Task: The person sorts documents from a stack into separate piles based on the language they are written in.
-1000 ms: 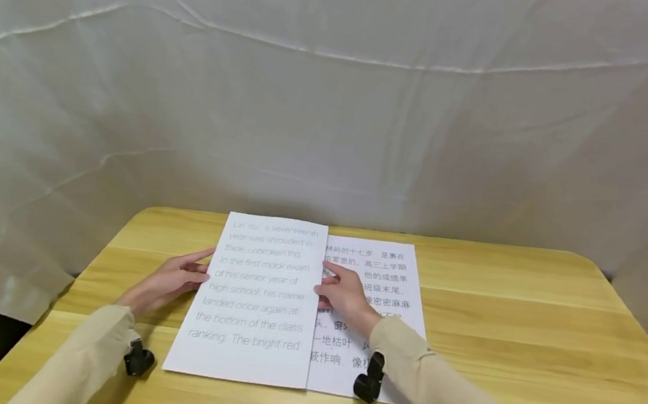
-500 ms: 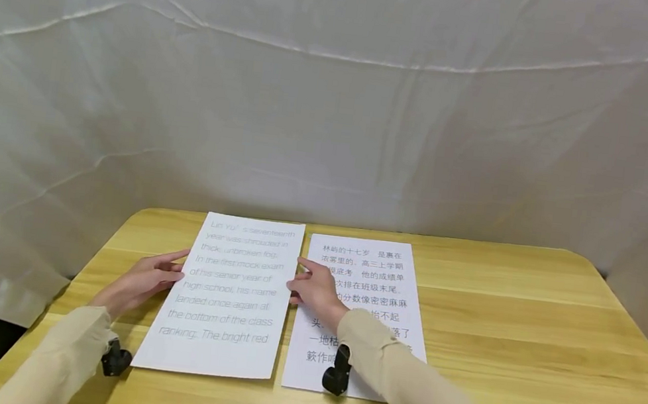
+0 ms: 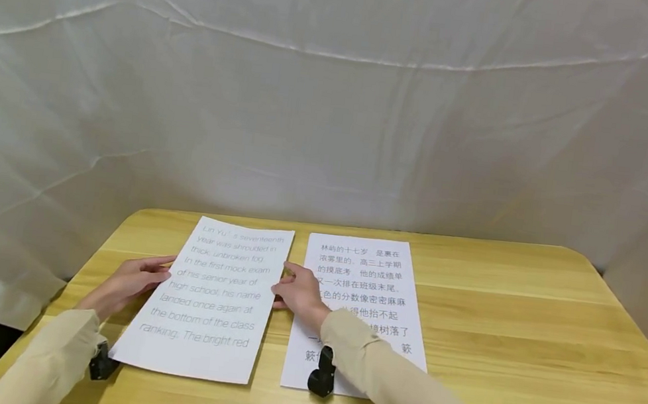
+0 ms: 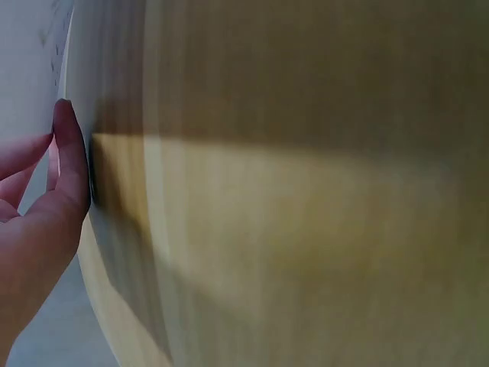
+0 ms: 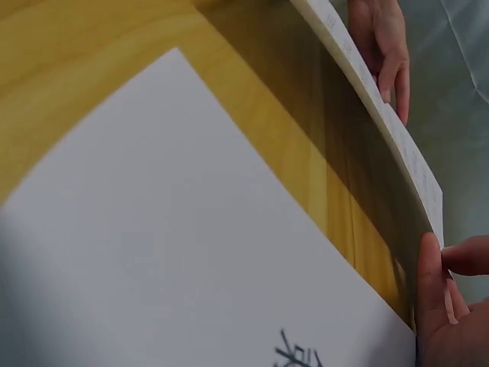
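A white sheet printed with English text is held by both hands above the table's left half. My left hand pinches its left edge. My right hand pinches the right edge between thumb and fingers. From the right wrist view, the sheet bows slightly and hovers over the wood, casting a shadow. To its right a second sheet, printed with Chinese characters, lies flat on the table; my right sleeve and forearm cover part of its lower text. The left wrist view shows my left hand's thumb and fingers at the paper's edge.
The wooden table extends to the right of both sheets. Behind it hangs a pale grey cloth. A black wrist camera hangs under my right wrist, above the Chinese sheet.
Both hands have carried the English sheet to the left, off the left part of the Chinese sheet. A strip of bare table now shows between the two sheets.
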### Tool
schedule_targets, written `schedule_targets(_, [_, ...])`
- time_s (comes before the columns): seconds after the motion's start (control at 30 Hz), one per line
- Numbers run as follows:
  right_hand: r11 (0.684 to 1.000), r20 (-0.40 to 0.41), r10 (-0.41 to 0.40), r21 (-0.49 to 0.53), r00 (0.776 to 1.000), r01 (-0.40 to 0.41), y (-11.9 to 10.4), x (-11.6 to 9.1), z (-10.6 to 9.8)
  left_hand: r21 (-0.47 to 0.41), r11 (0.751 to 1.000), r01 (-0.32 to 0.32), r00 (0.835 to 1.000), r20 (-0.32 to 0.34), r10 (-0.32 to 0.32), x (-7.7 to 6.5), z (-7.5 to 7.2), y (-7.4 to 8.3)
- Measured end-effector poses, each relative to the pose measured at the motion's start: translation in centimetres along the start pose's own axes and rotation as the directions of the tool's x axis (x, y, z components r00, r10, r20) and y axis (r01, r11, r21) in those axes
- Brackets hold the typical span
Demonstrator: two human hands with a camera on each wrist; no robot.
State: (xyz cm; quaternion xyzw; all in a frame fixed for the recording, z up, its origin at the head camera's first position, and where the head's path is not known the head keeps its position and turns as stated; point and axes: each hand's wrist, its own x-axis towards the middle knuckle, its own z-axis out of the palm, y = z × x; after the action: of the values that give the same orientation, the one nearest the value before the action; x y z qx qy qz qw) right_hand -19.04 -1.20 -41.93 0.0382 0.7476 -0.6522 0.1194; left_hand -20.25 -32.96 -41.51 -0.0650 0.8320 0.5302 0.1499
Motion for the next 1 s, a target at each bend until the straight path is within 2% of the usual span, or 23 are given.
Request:
schedule_targets(0.27, [1.0,0.008,-0.023,-0.013,1.0,0.023,-0.2,0.0,0.4,0.004,1.0,0.006,0.999,-0.046,-0.006,-0.3,-0.1,0.1])
schedule_targets(0.7, [0.995,-0.005,-0.038,-0.094,0.999,0.038,-0.4,-0.2,0.4,0.049,0.999,0.003,0.995,-0.099,0.002,-0.6,0.6,0.0])
schedule_targets(0.83, [0.975,-0.014,-0.126,-0.189,0.992,0.121,-0.5,-0.4,0.1,0.123,0.992,-0.004,0.998,-0.059,0.011,-0.7,0.3,0.7])
schedule_targets(0.93, [0.949,-0.024,-0.183,-0.263,0.983,0.171,-0.7,-0.5,-0.1,0.205,0.978,-0.029,1.0,0.017,0.026,-1.0,-0.3,1.7])
schedule_targets(1.0, [0.942,-0.023,-0.189,-0.287,0.982,0.175,-0.7,-0.4,-0.1,0.26,0.965,-0.037,0.998,0.062,0.021,-1.2,-0.9,2.4])
